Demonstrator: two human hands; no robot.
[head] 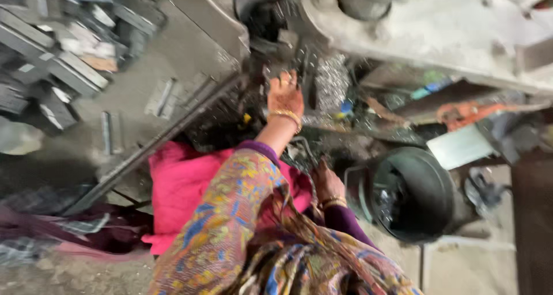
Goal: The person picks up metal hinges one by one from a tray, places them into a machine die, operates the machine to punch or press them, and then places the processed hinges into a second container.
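Frame is motion-blurred, fine detail is soft.

Left hand (285, 96) reaches up and forward to the dark metal part (275, 70) under the grey machine body (426, 27). Fingers are slightly spread and the tips touch the part; can't tell if it's a grip or just contact. Gold bangles (286, 116) on the wrist, sleeve in a multicolour print over a purple cuff.

Right hand (326, 182) sits lower, near the lap, just left of the bucket, fingers pointing up into dark scrap. Whether it pinches anything I can't tell: blur and clutter hide the fingertips. Gold bangle on that wrist too.

Materials: machine body is rough, pale, dusty cast metal with a rounded edge. Below it is a pile of glittery metal swarf (333, 82), curly and bright. A long dark steel bar (155, 142) runs diagonally lower left to centre. Pink cloth (184, 185) lies over the lap, soft and folded.

Containers: round dark bucket (412, 194) at right, tilted toward the camera, with dark shiny bits inside.

Room: grey flat metal blocks (52, 59) stacked top left. Dusty floor (144, 82) between them and the bar holds a few loose strips. The space around the left hand is tight.
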